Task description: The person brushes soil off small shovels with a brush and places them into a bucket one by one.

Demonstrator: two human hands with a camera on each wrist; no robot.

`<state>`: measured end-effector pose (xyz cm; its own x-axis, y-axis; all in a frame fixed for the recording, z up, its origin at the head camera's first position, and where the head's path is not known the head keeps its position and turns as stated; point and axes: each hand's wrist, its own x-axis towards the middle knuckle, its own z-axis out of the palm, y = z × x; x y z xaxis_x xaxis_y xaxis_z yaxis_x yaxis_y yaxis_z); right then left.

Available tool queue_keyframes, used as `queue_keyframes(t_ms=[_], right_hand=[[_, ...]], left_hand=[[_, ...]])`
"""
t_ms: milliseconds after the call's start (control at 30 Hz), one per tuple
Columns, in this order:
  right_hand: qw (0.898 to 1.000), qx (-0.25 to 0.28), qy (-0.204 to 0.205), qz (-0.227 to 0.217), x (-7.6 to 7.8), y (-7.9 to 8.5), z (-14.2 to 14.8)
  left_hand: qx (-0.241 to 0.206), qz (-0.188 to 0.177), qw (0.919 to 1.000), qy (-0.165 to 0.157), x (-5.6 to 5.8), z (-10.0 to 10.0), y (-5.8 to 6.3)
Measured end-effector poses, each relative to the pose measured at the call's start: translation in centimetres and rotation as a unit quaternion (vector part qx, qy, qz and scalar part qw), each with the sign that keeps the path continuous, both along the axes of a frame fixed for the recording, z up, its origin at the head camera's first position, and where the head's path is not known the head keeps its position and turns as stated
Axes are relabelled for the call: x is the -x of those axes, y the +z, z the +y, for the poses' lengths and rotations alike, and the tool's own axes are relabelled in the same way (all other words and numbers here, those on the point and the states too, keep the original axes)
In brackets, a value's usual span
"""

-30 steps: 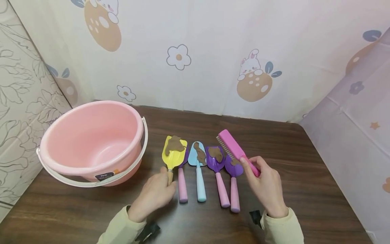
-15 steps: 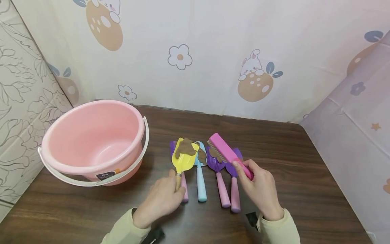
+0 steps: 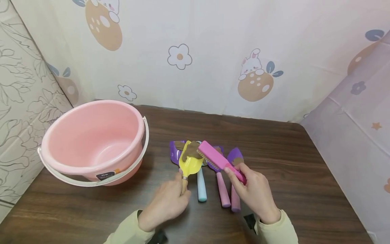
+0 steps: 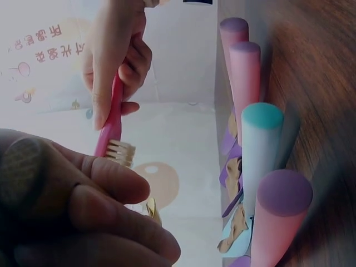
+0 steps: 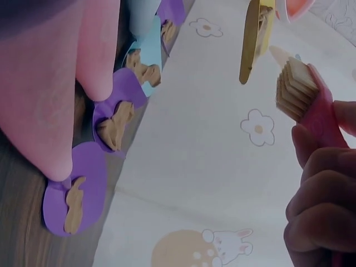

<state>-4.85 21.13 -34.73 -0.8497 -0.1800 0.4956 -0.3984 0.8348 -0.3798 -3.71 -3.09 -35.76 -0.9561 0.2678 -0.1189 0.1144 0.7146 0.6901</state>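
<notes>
In the head view my left hand [image 3: 166, 200] grips the wooden handle of a yellow toy shovel [image 3: 190, 165], lifted above the table. A brown, clay-like lump [image 3: 192, 150] sits on its blade. My right hand [image 3: 256, 189] holds a pink brush [image 3: 214, 156] by its handle, bristles [image 5: 295, 89] facing the shovel. From the head the brush tip overlaps the blade's right edge; the right wrist view shows a gap between them. Below lie a light blue shovel [image 3: 201, 186] and purple shovels [image 5: 83, 172] with pink handles, all bearing brown smears.
A large pink bucket [image 3: 138, 123] with a white handle [image 3: 147, 135] stands on the left of the dark wooden table [image 3: 274, 142]. Its inside shows nothing. Patterned cloth [image 3: 213, 84] hangs behind the table and along its sides.
My left hand has carried the yellow shovel to the right, over the light blue one, uncovering the leftmost purple shovel. My right hand has brought the brush left and lower, towards the yellow blade.
</notes>
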Motion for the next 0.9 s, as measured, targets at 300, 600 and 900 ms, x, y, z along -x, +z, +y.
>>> queue_keyframes(t_ms=[300, 600, 900], right_hand=[[0.999, -0.005, 0.038, -0.009, -0.5, 0.0, -0.8], [0.998, -0.015, 0.054, -0.020, -0.5, -0.5, -1.5], [0.998, -0.019, 0.058, -0.034, -0.5, -0.8, -1.9]], left_hand=[[0.000, 0.010, 0.9999, -0.010, -0.2, 0.2, -0.1], [0.008, 0.009, 0.9998, -0.015, -0.2, 0.5, -0.1], [0.009, 0.009, 0.9996, -0.025, -0.3, 0.4, 0.1]])
